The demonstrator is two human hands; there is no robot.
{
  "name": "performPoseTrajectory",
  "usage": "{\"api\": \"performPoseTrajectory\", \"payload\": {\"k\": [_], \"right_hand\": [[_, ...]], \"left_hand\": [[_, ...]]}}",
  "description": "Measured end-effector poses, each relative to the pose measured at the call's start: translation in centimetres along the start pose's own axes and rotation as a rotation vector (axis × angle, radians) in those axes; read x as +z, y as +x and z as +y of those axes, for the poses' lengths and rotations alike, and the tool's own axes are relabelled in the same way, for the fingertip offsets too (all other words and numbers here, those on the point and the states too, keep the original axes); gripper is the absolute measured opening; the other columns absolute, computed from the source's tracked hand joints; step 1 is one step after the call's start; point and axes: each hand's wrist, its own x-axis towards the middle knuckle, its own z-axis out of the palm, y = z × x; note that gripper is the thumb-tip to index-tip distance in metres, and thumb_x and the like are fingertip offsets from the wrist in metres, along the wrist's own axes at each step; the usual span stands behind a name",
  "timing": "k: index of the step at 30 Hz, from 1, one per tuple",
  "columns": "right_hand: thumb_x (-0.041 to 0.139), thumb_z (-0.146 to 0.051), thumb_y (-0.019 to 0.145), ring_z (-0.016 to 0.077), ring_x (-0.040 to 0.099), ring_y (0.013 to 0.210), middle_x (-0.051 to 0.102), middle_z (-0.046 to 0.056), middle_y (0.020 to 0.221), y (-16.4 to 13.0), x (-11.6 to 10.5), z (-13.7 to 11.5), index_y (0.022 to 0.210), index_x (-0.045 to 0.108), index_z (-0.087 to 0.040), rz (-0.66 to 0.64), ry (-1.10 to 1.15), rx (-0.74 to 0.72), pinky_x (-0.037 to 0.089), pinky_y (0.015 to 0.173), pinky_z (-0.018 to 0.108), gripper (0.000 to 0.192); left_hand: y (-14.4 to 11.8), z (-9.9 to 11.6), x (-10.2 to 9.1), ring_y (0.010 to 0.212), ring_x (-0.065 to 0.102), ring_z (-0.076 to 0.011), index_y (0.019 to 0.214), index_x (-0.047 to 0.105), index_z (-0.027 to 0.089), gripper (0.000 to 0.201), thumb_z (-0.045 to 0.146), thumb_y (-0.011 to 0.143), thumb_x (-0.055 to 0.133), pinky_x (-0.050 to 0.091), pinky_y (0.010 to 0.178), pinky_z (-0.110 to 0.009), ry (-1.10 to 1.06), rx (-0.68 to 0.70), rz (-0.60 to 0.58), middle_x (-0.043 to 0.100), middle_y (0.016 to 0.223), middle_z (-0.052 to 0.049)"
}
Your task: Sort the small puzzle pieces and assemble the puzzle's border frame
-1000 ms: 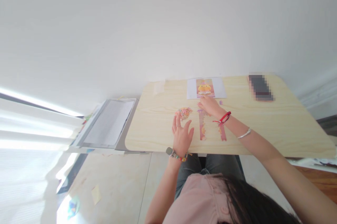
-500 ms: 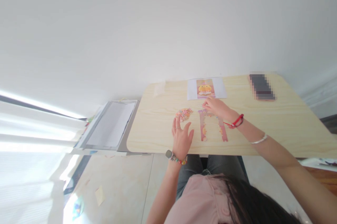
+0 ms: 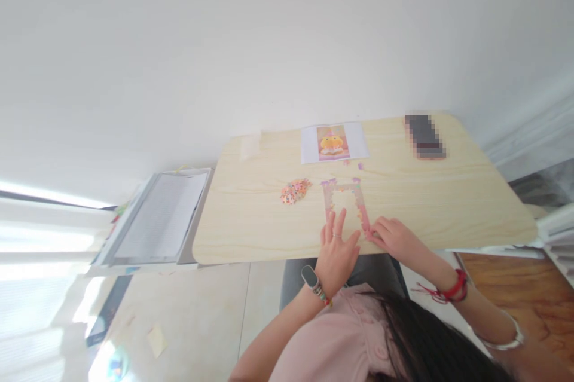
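Note:
A jigsaw puzzle border point(image 3: 364, 208) in pink and purple lies near the table's front edge, its middle showing bare wood. My left hand point(image 3: 337, 253) rests with spread fingers over its lower left part, hiding that corner. At the lower right corner, my right hand point(image 3: 394, 241) has its fingers pinched on a pink jigsaw piece point(image 3: 368, 234). To the left is a heap of loose jigsaw pieces point(image 3: 295, 191). Behind the border, two single pieces, one of them a purple piece point(image 3: 360, 166), lie below the printed reference picture point(image 3: 332, 143).
A phone point(image 3: 426, 137), blurred out, lies at the back right of the wooden table point(image 3: 251, 220). A pale translucent sheet point(image 3: 250, 146) is at the back left. Left of the table stands a grey tray or box with papers point(image 3: 156, 214). A white wall rises behind.
My right hand has moved from the border's top edge to its lower right corner. My left hand has left the loose heap for the border's lower left. The view has shifted right.

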Motion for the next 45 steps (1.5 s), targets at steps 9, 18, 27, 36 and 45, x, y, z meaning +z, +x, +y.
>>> {"api": "performPoseTrajectory", "payload": {"k": [9, 18, 27, 36, 45], "right_hand": [[0.042, -0.020, 0.090, 0.0173, 0.051, 0.075, 0.059, 0.004, 0.076, 0.1, -0.1, 0.0, 0.081, 0.056, -0.016, -0.026, -0.095, -0.041, 0.033, 0.064, 0.032, 0.017], [0.041, -0.020, 0.090, 0.0157, 0.050, 0.071, 0.058, 0.005, 0.075, -0.2, -0.7, -0.4, 0.086, 0.060, -0.016, 0.026, -0.050, -0.019, 0.033, 0.065, 0.031, 0.020], [0.041, -0.018, 0.090, 0.0154, 0.050, 0.069, 0.058, 0.006, 0.075, -0.5, -0.7, -1.0, 0.092, 0.063, -0.015, 0.052, 0.050, 0.011, 0.038, 0.068, 0.031, 0.023], [0.040, -0.023, 0.088, 0.0175, 0.054, 0.081, 0.059, 0.007, 0.085, 5.7, -2.8, 4.4, 0.088, 0.064, -0.018, 0.183, 0.237, 0.233, 0.044, 0.074, 0.030, 0.025], [0.047, -0.026, 0.084, 0.0167, 0.055, 0.084, 0.059, 0.008, 0.092, 14.3, -1.0, 9.6, 0.097, 0.064, -0.014, -0.118, 0.093, 0.392, 0.040, 0.075, 0.025, 0.025]], "left_hand": [[0.3, 0.5, 0.5, 0.131, 0.016, -0.0374, 0.118, 0.049, 0.028, 0.041, 0.018, 0.079, 0.055, 0.036, 0.096, -0.054, 0.066, 0.043, -0.012, 0.022, 0.142, -0.011], [0.3, 0.4, 0.7, 0.131, 0.018, -0.0370, 0.120, 0.049, 0.030, 0.041, 0.021, 0.080, 0.054, 0.037, 0.095, -0.054, 0.111, 0.040, -0.022, 0.026, 0.141, -0.008], [0.3, 0.6, 0.9, 0.130, 0.020, -0.0373, 0.119, 0.050, 0.031, 0.040, 0.021, 0.080, 0.055, 0.037, 0.094, -0.054, 0.128, 0.018, -0.025, 0.026, 0.142, -0.007], [1.4, -0.2, -0.6, 0.132, 0.017, -0.0356, 0.122, 0.046, 0.031, 0.045, 0.028, 0.079, 0.060, 0.036, 0.096, -0.054, 0.016, -0.005, 0.027, 0.018, 0.143, -0.010], [0.2, -1.9, -0.7, 0.132, 0.018, -0.0354, 0.115, 0.050, 0.024, 0.038, 0.022, 0.078, 0.060, 0.038, 0.095, -0.055, 0.047, -0.094, 0.072, 0.018, 0.144, -0.012]]}}
